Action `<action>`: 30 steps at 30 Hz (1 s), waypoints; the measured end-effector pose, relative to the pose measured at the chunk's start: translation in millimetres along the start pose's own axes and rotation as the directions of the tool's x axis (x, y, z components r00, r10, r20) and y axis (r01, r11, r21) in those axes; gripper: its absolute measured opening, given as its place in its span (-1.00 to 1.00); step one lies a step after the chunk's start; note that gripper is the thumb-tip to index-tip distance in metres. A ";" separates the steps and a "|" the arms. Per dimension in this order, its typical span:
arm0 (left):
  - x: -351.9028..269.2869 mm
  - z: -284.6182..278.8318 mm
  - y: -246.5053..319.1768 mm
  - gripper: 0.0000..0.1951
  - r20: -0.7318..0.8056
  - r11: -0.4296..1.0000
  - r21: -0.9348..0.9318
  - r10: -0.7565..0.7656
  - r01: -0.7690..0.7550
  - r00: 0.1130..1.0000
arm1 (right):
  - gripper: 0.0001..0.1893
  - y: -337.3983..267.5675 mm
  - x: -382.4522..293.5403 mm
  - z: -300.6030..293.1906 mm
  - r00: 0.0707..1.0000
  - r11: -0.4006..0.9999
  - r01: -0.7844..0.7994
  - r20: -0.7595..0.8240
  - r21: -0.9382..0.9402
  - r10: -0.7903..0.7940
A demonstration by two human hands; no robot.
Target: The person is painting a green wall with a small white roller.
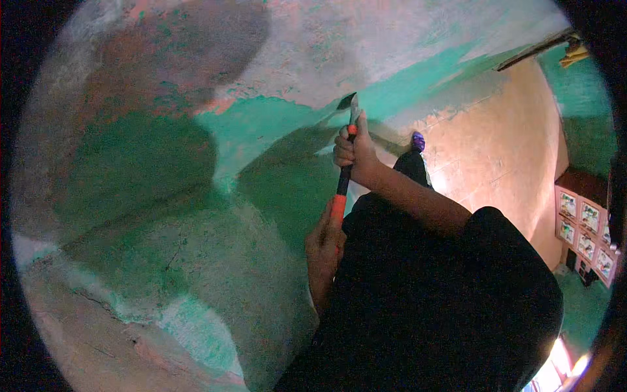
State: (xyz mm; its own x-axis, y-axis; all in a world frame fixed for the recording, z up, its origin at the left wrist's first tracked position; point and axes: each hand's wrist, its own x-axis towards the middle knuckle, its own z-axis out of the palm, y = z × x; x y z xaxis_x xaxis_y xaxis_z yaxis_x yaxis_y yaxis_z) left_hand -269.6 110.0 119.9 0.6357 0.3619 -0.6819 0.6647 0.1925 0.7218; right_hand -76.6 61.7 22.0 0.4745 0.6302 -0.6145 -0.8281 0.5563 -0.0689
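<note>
A long-handled scraper [345,171] with a black and orange handle slants up across the middle of the view. My right hand [360,152] wraps the upper handle, its thumb laid along the metal neck. Lower down, my left hand [327,240] holds the orange end of the grip. The dark scraper blade [347,101] is at the wall surface [274,122], near the border between green paint and pale, patchy bare plaster; whether it touches is unclear. My dark shirt [441,304] fills the lower right.
A foot in a purple shoe [418,141] rests on the tan floor [470,147]. Far right stands a pink cabinet [578,230] with picture panels. A dark strip [534,50] runs along the upper right. Shadows cover much of the wall, and cracks show lower left.
</note>
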 end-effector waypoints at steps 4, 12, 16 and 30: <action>-10.8 -2.9 5.6 -0.51 -0.034 0.999 0.021 0.044 -0.043 0.998 | -0.39 14.1 -11.8 12.4 0.999 0.998 -0.018 -0.033 -0.065 0.015; -5.2 1.3 -25.2 -0.51 -0.029 0.987 0.051 0.152 -0.151 0.988 | -0.41 9.4 -9.0 4.4 0.993 0.992 -0.080 -0.092 -0.100 0.071; 5.7 -4.8 -49.8 -0.52 0.003 0.922 0.220 0.324 -0.317 0.946 | -0.42 11.2 -9.0 3.3 0.999 0.991 -0.015 -0.044 -0.134 0.009; -16.4 13.5 -1.0 -0.50 -0.110 0.986 -0.159 -0.061 0.043 0.992 | -0.41 4.8 -18.4 10.5 0.998 0.996 -0.046 -0.046 -0.073 0.043</action>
State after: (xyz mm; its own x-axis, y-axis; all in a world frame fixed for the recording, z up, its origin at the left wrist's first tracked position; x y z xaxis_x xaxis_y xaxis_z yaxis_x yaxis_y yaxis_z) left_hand -275.4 91.6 128.7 0.5467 0.4477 -0.7076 0.6204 0.3509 0.7014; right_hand -86.2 58.5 41.3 0.4243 0.6277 -0.6527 -0.8687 0.4856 -0.0976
